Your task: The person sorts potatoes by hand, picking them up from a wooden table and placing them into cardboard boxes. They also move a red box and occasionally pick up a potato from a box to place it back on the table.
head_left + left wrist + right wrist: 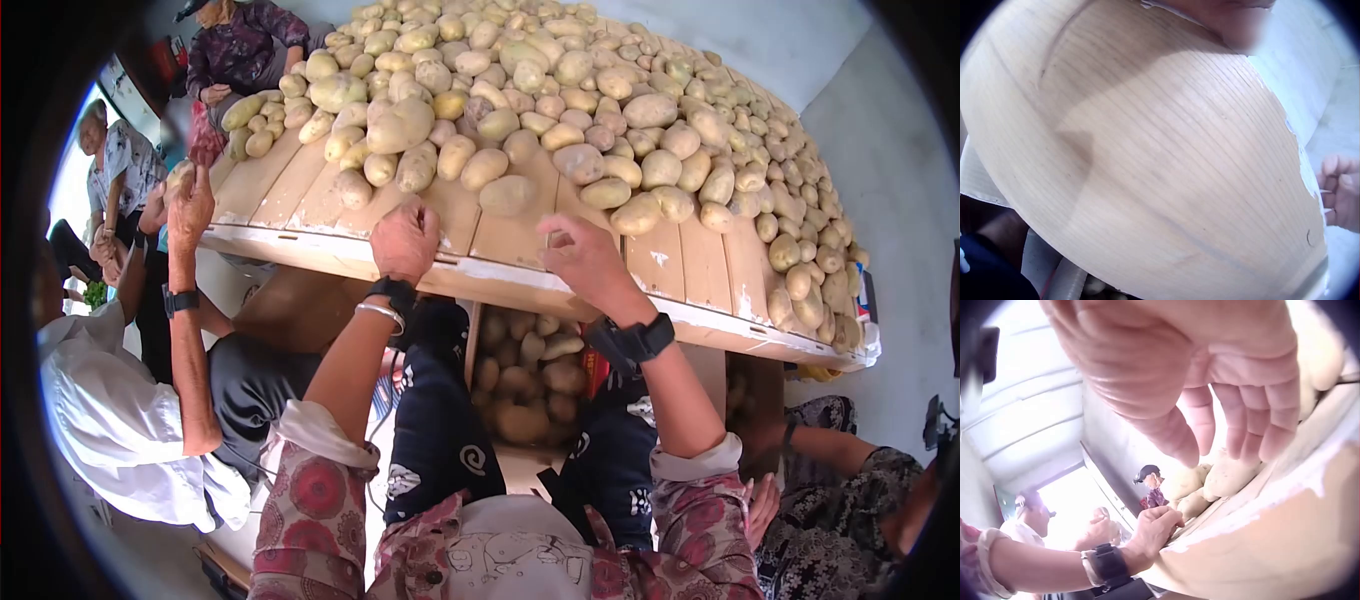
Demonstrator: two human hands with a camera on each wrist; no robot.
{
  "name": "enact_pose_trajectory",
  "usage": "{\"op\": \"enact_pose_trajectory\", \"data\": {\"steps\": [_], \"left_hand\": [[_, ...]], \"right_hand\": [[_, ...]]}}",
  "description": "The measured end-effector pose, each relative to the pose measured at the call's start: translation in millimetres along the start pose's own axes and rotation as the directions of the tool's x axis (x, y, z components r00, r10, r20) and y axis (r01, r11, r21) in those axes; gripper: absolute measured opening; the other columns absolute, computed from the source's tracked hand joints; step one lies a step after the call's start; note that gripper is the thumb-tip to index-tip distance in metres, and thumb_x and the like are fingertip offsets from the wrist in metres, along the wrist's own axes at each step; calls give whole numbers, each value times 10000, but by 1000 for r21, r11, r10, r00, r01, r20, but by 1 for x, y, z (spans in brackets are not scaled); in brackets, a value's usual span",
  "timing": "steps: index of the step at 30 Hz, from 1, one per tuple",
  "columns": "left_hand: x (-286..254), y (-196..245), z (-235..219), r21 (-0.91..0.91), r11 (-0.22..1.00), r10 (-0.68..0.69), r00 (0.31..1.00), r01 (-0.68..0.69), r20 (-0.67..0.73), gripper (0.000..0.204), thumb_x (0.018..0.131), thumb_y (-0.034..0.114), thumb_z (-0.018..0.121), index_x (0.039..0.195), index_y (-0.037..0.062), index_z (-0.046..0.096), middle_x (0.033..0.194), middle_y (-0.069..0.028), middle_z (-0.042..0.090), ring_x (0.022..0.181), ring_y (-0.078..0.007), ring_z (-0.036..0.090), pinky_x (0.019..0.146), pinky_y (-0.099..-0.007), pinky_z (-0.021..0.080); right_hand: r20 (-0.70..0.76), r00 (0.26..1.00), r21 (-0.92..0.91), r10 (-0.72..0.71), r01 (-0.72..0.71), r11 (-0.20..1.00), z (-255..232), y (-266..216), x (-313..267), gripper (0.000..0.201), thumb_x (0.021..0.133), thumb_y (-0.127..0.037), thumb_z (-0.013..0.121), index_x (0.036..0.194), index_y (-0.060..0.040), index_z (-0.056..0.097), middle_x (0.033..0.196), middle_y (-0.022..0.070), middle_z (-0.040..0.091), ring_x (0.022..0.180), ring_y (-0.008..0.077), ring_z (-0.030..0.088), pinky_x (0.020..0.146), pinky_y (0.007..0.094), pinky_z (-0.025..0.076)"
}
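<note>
My left hand (405,240) is at the front edge of the plank table (470,240), fingers bent downward close over the wood. The right wrist view shows the same left hand (1155,534) from the side, nothing visible in it. To the right, my right hand (585,262) hovers above the table edge. Its fingers (1250,422) are loosely curved and apart from the thumb, holding nothing. Just beyond both hands lie loose potatoes, the nearest a pale oval potato (508,195). In the left wrist view, only a blurred part of the left hand (1229,22) shows.
A large heap of potatoes (560,80) covers the table's far part. Below the edge, between my knees, a box holds more potatoes (525,385). A person in white (130,410) sits at left with a raised forearm; another person (840,500) is at right. Others sit farther back.
</note>
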State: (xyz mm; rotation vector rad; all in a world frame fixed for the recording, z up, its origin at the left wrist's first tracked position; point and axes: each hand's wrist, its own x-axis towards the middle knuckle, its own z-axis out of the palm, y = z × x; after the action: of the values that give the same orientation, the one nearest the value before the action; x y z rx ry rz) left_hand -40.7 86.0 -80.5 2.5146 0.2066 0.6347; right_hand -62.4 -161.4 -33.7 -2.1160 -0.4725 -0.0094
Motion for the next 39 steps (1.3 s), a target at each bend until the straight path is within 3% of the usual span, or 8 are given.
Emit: {"op": "enact_pose_trajectory", "data": {"steps": [5,9,14,16,21,29,35,39], "left_hand": [[0,-2,-1,-26,1000,-5,1000,5,-5,169,796,253,557,751,96,603,701,-161,623,691,-374,603,640,-461,478],[1,-4,1,-28,999,-16,999,17,36,152,796,241,560,746,101,589,682,-141,616,658,-363,597,604,-457,472],[1,-1,-8,-24,1000,9,1000,-8,14,148,799,225,553,739,90,572,712,-138,614,689,-356,600,621,-453,471],[2,1,-6,-51,999,-5,998,7,59,153,800,229,549,751,85,571,740,-137,619,713,-347,605,636,-449,471],[0,-2,0,-50,998,29,999,-27,36,146,795,235,564,753,99,592,668,-134,619,660,-347,607,626,-435,477],[3,-4,1,-6,1000,-30,998,30,54,172,803,267,546,763,105,589,687,-160,624,695,-367,612,644,-474,473],[2,-3,1,11,1000,-4,1000,4,22,166,793,250,554,751,96,599,702,-152,628,698,-368,608,648,-466,476],[2,-1,4,-14,1000,-7,1000,8,18,166,790,250,565,748,93,601,707,-146,629,699,-364,606,646,-455,476]], "right_hand": [[-144,958,-266,-248,204,942,37,-15,72,321,751,-157,610,1037,-27,542,1032,187,577,1010,348,534,861,412,437],[-96,969,-437,-228,165,884,60,-26,125,345,741,-160,598,1048,-17,531,1045,236,561,1011,368,535,830,432,446],[76,995,-507,-64,94,857,88,-36,165,485,702,-222,650,1123,-29,505,1051,232,587,1036,395,542,841,455,468],[50,977,-625,209,-132,769,89,-37,163,700,685,-295,666,1295,-114,371,1124,205,578,1097,365,522,908,434,433],[181,965,-508,190,-73,858,87,2,189,524,752,-160,629,1236,-158,430,1141,184,579,1087,383,538,895,464,458],[433,893,-466,-126,340,817,42,23,152,749,661,-52,672,1315,-195,337,1109,187,555,1103,356,500,898,411,433],[424,906,-365,1,170,915,-28,37,119,493,769,-141,611,1236,-126,453,1123,168,555,1080,329,512,909,396,421],[351,928,-315,-122,240,919,-44,52,94,373,852,-225,546,1188,-70,499,1224,176,503,1161,318,459,972,388,373]]}}
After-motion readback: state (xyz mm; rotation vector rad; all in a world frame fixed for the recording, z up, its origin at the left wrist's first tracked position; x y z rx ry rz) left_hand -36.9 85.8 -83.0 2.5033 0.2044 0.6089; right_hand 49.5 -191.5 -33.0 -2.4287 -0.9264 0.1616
